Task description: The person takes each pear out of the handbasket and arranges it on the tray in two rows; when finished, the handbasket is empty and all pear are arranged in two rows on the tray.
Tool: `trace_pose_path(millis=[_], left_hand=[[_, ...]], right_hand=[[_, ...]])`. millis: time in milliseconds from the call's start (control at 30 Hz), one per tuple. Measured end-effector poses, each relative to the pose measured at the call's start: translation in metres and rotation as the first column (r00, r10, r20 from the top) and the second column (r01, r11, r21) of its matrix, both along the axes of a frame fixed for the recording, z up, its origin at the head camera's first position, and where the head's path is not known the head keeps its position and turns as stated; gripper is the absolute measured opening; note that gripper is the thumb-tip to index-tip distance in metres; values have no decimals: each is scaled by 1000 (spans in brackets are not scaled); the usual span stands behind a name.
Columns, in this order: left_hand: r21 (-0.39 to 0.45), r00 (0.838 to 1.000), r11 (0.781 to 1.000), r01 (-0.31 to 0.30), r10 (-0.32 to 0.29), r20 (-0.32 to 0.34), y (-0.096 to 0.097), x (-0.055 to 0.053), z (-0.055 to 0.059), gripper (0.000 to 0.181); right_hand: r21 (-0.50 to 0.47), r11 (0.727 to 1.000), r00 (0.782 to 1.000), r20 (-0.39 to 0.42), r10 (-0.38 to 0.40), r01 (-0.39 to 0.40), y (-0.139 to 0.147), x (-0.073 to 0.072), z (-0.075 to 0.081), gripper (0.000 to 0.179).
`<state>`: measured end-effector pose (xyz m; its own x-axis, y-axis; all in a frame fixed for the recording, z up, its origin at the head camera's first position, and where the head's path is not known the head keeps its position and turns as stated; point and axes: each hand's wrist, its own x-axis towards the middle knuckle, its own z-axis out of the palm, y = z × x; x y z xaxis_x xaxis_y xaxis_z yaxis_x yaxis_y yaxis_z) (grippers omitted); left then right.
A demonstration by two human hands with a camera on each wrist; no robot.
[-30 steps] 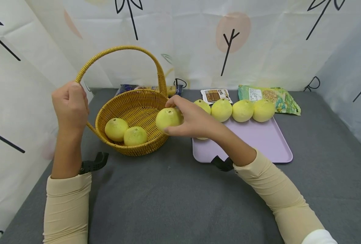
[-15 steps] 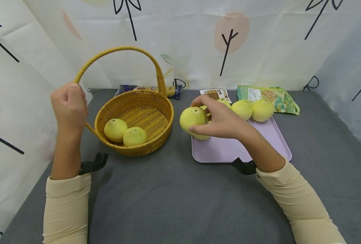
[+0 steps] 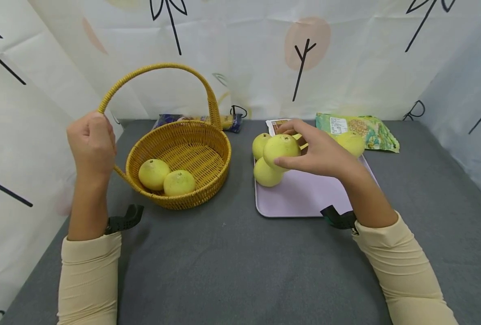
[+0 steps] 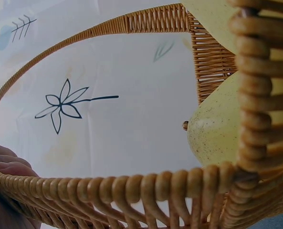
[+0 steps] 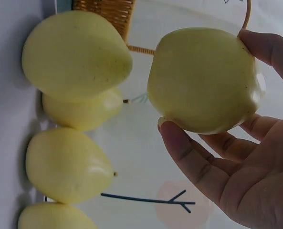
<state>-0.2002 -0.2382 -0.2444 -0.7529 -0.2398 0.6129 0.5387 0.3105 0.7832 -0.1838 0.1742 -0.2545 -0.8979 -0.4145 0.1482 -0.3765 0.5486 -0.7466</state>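
My left hand (image 3: 91,140) grips the handle of a yellow wicker basket (image 3: 220,174), with the fist around the handle's left side. Two round yellow-green pears (image 3: 154,174) lie in the left part of the basket. My right hand (image 3: 319,151) holds a pear (image 3: 282,151) between thumb and fingers, over the left half of a lilac tray (image 3: 293,205). The right wrist view shows this held pear (image 5: 203,81) apart from several other pears (image 5: 67,164). On the tray, a pear (image 3: 267,174) sits at the left, while others along the back are partly hidden by the hand.
Behind the tray lie a green patterned bag (image 3: 376,133) and a small white-and-brown packet (image 3: 274,125), partly covered by my hand. A blue-and-yellow package (image 3: 234,123) lies behind the basket. Printed cloth (image 3: 252,54) hangs behind the grey tabletop (image 3: 224,262).
My right hand has carried the pear from the basket's right rim rightward to above the tray. My left hand keeps its grip on the handle.
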Motion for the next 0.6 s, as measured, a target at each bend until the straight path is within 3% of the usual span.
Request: trace_pose_path(millis=[367,600], left_hand=[[-27,1000,1000,-11,11,0,0,0,0,43],[-26,1000,1000,-14,14,-7,0,1,1,42]], right_hand=[[76,997,999,-43,-20,24,19,-1,4,52],[150,988,999,2,-49,49,24,-7,1,51]])
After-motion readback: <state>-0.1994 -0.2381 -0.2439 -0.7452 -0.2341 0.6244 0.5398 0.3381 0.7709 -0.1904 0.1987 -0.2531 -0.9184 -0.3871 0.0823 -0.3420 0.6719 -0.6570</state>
